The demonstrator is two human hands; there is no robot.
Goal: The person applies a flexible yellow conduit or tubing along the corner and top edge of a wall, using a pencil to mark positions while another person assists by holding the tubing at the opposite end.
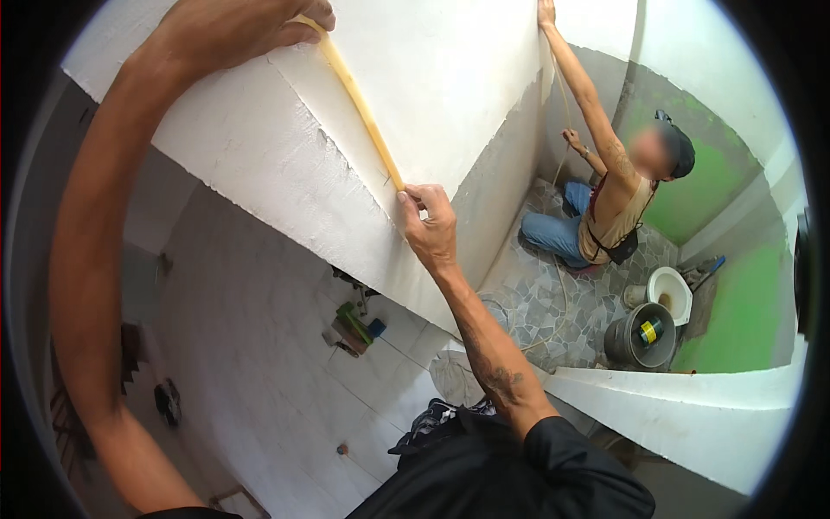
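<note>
A yellow measuring tape (359, 102) runs slantwise over the white wall corner, stretched between my two hands. Up at the top left, my left hand (226, 36) is closed around its upper end; part of the fingers is cut off by the picture's edge. The lower end is pinched between the thumb and fingers of my right hand (431, 230), close against the wall (320, 186). A short pencil-like mark shows on the wall just left of that pinch.
To the right, a person (618, 212) kneels on the stone-patterned floor, holding a thin pale hose (562, 91) along the wall. Near them stand a toilet bowl (679, 284) and a dark bucket (618, 342). A low white wall (683, 406) crosses the lower right. Tools (353, 329) lie on the tiled floor below.
</note>
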